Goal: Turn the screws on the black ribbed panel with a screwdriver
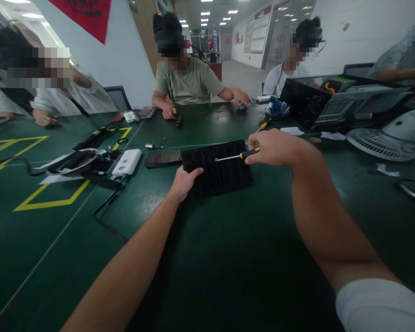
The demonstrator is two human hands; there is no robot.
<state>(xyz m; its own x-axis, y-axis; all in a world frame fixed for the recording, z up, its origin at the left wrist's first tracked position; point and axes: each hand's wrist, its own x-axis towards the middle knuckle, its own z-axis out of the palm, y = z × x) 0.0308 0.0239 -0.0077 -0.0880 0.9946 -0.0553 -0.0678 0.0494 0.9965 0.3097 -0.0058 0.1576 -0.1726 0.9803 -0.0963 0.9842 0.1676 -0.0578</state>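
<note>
My left hand [186,181] grips the left edge of a flat black panel [224,177] with ribs and recesses, its thumb lying on top. The panel is tilted up from the green table. In my right hand [273,146] is a screwdriver [251,153] with a black and yellow handle. Its thin metal shaft points left across the panel, and the tip lies near a small bright spot at the panel's middle. Whether the tip touches that spot I cannot tell. Just left of the panel lies a dark flat object [163,159], partly blurred out.
A white power bank [127,162] with cables and black gear lies at the left. Small metal parts [155,145] sit beyond the panel. Another screwdriver [262,127], a white fan [387,136] and a large metal case [359,103] are at the right. Several people sit around the table.
</note>
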